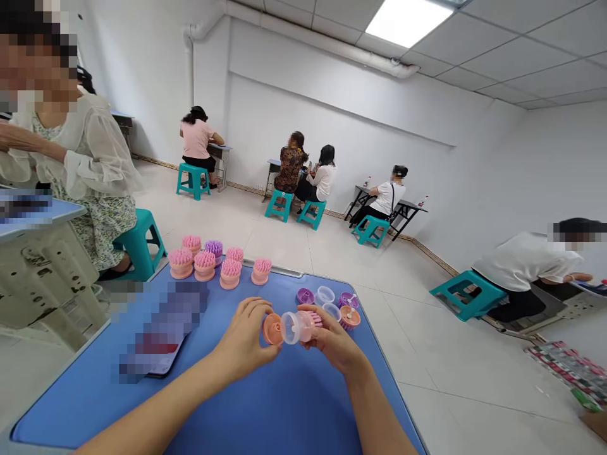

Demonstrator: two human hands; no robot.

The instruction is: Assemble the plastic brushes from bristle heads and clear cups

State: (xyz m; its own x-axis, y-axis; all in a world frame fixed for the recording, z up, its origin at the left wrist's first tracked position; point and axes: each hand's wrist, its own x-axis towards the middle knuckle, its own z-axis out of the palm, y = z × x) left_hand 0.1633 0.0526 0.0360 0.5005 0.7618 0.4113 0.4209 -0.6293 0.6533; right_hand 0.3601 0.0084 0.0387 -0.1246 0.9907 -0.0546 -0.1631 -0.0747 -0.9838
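Over the blue table my left hand [249, 332] is closed around an orange cap [272, 329], its hollow side turned to the right. My right hand [336, 338] grips a pink bristled brush head [310, 321] that lies sideways, with a clear plastic cup [290, 328] on its left end. The cap and the clear cup are side by side; whether they touch I cannot tell. Behind my right hand lie a purple cap [305, 296], a clear ring-like cup [325, 294], a purple brush part [348, 299] and an orange brush part [349, 316] with white stems.
Several pink brushes [205, 265] and a purple-topped brush [214, 249] stand at the table's far left. A phone [165, 332] lies left of my hands on the blue tabletop [265, 404]. A person [90, 151] sits close at left; others sit on teal stools [193, 180] farther off.
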